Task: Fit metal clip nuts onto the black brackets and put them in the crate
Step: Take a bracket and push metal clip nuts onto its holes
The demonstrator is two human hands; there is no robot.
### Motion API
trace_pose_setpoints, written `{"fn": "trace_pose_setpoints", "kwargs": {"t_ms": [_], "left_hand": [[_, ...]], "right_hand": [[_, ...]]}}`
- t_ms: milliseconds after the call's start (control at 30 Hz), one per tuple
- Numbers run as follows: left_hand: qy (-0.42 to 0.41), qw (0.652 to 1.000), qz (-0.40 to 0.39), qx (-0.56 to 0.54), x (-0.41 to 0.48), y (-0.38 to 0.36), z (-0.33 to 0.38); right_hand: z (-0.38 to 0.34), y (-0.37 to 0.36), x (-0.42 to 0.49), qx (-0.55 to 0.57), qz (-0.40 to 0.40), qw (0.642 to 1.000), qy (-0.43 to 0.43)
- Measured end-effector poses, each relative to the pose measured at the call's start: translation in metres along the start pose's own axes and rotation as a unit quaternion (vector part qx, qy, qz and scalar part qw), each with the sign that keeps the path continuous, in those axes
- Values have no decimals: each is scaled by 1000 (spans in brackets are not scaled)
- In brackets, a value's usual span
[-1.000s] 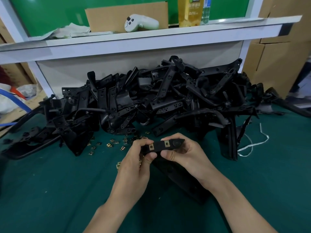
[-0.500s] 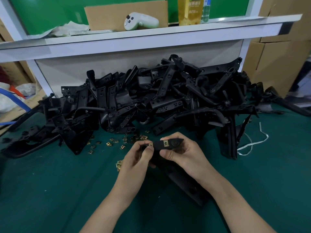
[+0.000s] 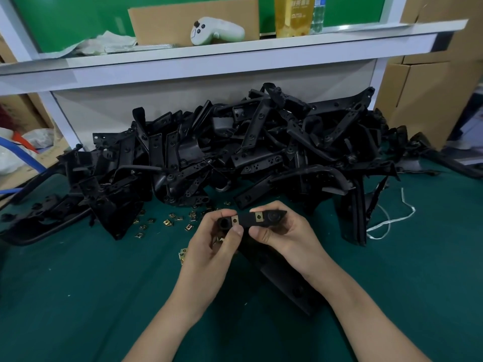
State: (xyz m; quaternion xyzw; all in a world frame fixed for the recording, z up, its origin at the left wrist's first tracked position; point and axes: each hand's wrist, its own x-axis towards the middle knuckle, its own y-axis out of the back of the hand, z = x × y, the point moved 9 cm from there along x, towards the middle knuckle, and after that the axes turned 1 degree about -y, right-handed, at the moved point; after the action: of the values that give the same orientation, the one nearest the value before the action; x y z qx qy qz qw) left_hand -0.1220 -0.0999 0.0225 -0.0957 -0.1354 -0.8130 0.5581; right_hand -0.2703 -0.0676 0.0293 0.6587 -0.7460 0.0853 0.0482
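Black bracket [image 3: 248, 221], held above the middle of the desk [image 3: 78, 296]: our left hand [image 3: 214, 246] pinches its left end, our right hand [image 3: 282, 236] grips the right end. Two brass clips [image 3: 234, 220] sit on it. Loose clips [image 3: 167, 222] lie by the pile [image 3: 235, 152] at the far edge.

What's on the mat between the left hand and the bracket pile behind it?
Loose clip nuts lie scattered on the green mat, as the head view shows, between the pile and the left hand gripping a bracket.
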Motion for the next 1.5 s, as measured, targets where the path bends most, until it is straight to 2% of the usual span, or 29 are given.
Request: {"fn": "trace_pose_setpoints", "kwargs": {"t_ms": [167, 433, 633, 767, 867, 933, 1100, 1200, 1400, 1500], "left_hand": [[-36, 999, -2, 32, 1, 1, 5], [-45, 997, 17, 63, 0, 5, 7], [-116, 986, 81, 91, -7, 15, 30], [-208, 960, 103, 157, -15, 17, 54], [-316, 914, 123, 223, -25, 14, 71], [-348, 889, 148, 258, -28, 16, 73], [-299, 904, 155, 264, -21, 23, 62], [-299, 900, 154, 276, -21, 22, 60], [-324, 888, 160, 283, -24, 21, 62], [-331, 883, 161, 293, -24, 21, 62]], "right_hand": [[-3, -2, -1, 9, -6, 1000, 3], [-6, -3, -2, 4, -7, 1000, 6], [-20, -8, -6, 19, -9, 999, 37], [-41, -5, -13, -3, 7, 995, 101], [-47, -3, -14, -34, 24, 990, 137], [-46, -3, -16, -74, 31, 985, 150], [-42, -5, -23, -197, 74, 955, 210], [-45, -4, -27, -257, 105, 924, 263], [-54, -4, -37, -295, 142, 881, 342], [-55, -5, -38, -301, 146, 873, 354]]}}
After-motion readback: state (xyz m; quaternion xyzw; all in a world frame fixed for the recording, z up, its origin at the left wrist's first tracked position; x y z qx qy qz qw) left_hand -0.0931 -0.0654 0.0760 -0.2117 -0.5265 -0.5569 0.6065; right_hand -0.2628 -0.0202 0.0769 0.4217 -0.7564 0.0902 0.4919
